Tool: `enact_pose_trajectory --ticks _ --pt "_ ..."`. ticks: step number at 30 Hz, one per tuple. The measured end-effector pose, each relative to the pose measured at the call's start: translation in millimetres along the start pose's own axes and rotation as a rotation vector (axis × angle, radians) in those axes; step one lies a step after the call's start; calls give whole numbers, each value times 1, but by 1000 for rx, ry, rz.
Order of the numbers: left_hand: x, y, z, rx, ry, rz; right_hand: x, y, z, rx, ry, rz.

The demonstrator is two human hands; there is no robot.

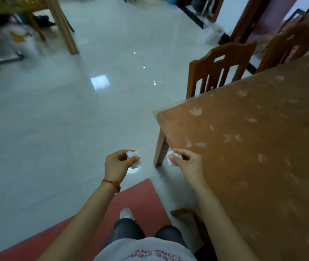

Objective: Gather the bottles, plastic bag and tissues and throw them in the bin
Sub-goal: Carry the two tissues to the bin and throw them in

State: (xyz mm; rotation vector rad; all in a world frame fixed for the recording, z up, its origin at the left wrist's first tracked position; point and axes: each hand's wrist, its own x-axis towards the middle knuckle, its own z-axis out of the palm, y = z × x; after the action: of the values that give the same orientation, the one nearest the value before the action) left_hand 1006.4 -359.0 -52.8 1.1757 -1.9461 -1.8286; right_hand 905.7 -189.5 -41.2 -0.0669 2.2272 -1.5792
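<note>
I count 2 crumpled tissues, 1 per hand. My left hand (pixel 118 163) pinches one tissue (pixel 134 159) over the floor (pixel 55 119); my right hand (pixel 186 163) pinches the other tissue (pixel 171 158) beside the table (pixel 253 138) corner, both arms outstretched.

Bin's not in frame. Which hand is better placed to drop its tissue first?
Neither clearly. Left hand and right hand each pinch a crumpled tissue, left tissue, right tissue, level, over the floor.

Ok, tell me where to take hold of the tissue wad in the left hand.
Pinch the loose tail of the tissue wad below the left hand, coming from the right: its top is already wrapped by thumb and fingers, and only that flap hangs free.
</note>
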Motion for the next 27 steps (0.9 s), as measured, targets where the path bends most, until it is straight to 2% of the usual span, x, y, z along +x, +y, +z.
enact_pose_trajectory --ticks 6,11,19,27 --pt "18 -14 -91 -90 157 -54 7 -26 96 -46 -180 -30" --pt "34 -20 -139 -142 256 -64 14 -42 150 -60 -281 -21" --pt "83 -22 -170 -157 330 -98 61 -62 207 -110 -333 21" --pt "201 8 -184 -168 362 -92 162 -100 263 -66 -353 30"
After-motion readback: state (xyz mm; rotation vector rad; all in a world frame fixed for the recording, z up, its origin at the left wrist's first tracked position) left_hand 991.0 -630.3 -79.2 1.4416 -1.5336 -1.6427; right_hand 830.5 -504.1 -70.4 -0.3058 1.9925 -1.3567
